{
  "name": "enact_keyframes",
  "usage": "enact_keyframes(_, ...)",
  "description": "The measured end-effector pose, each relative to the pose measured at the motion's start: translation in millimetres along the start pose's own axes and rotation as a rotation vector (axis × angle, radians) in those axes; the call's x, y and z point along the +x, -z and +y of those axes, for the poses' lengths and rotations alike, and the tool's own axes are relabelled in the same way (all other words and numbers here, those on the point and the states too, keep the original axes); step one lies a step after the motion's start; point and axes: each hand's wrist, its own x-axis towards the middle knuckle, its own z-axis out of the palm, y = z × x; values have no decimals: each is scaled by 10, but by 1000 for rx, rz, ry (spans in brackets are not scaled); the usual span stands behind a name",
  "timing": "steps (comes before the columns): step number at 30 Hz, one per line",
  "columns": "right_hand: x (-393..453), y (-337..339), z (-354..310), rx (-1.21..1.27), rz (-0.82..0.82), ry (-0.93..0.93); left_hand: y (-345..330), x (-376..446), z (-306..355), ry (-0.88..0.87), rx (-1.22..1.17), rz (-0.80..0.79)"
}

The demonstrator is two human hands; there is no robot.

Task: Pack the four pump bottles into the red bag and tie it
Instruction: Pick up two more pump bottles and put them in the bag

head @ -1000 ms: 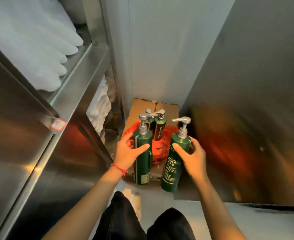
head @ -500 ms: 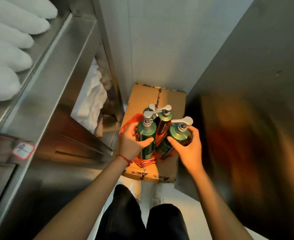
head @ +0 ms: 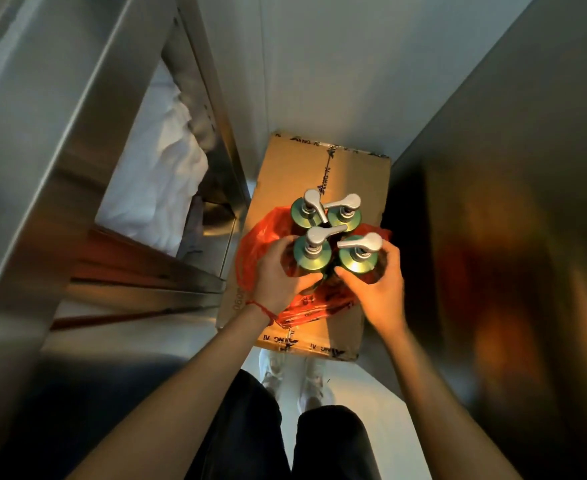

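Observation:
Several green pump bottles with silver pump heads stand upright, bunched together in the open red plastic bag (head: 250,251), seen from straight above. My left hand (head: 276,271) grips the near left bottle (head: 312,255) by its side. My right hand (head: 375,285) grips the near right bottle (head: 358,260). Two far bottles (head: 300,211) (head: 344,214) stand behind them, touching each other. The bag lies spread on a taped cardboard box (head: 295,161); its lower part is hidden by the bottles and my hands.
A stainless steel shelf unit (head: 77,168) with folded white linen (head: 160,174) rises on the left. A metal wall (head: 510,202) closes in the right side, a white wall stands behind the box. My legs and white shoes (head: 295,375) are below on the floor.
Both hands have lowered their bottles into the bag beside the two far ones. My head has tipped down, so the view is now from directly above.

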Motion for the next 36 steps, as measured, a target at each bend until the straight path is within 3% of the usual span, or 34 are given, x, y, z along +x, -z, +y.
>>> enact_keyframes(15, -5, -88, 355, -39, -70, -54, -53, 47, -239, -2, 61, -88)
enact_keyframes(36, -99, -50, 341, -34, -138, -44, -37, -2, -264, -62, 70, -79)
